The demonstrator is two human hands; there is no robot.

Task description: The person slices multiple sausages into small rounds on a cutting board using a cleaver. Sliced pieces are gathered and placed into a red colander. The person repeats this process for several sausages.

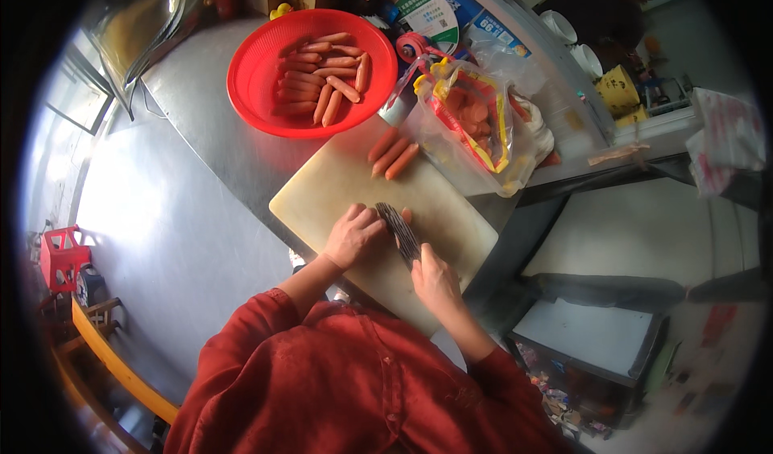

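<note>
My right hand (436, 278) grips a knife by its handle. The knife's blade (400, 229) has a dark wavy pattern and is low over the pale cutting board (320, 182). Close against the blade's left side, my left hand (357, 234) rests on the board with curled fingers, which hide whatever is under them. A small piece of sausage (406, 215) shows just beyond the blade. Farther up the board, three whole sausages (394, 155) lie side by side. Behind the board, a red plastic colander (253, 101) holds several more sausages (302, 76).
Right of the board, an opened plastic bag (504, 146) of cut sausage pieces (470, 116) sits in a translucent container (450, 164). The board lies on a metal table (205, 86). A pink tape dispenser (416, 46) lies beyond. At left are a red stool (63, 258) and a wooden bench (115, 357).
</note>
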